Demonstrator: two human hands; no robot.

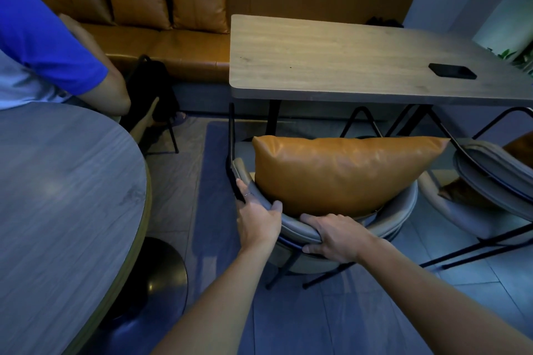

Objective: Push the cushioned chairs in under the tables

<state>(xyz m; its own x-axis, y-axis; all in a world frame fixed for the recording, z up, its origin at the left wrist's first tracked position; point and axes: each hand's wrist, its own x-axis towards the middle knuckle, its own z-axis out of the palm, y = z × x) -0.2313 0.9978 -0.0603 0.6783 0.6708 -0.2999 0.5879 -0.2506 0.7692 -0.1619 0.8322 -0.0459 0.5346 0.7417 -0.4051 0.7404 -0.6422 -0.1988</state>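
A grey padded chair (401,210) with black metal legs stands in front of the rectangular wooden table (331,60). Its front reaches just under the table's near edge. An orange leather cushion (340,176) leans against the inside of its curved backrest. My left hand (256,217) grips the left part of the backrest rim, fingers over the top. My right hand (334,235) grips the rim at the middle, thumb underneath. A second grey chair (496,181) with a brown cushion stands to the right, partly under the same table.
A round grey table (57,210) on a dark pedestal base fills the left side. A person in a blue shirt (43,46) sits beyond it. An orange bench sofa (178,37) with cushions lines the far wall. A black phone (452,70) lies on the rectangular table.
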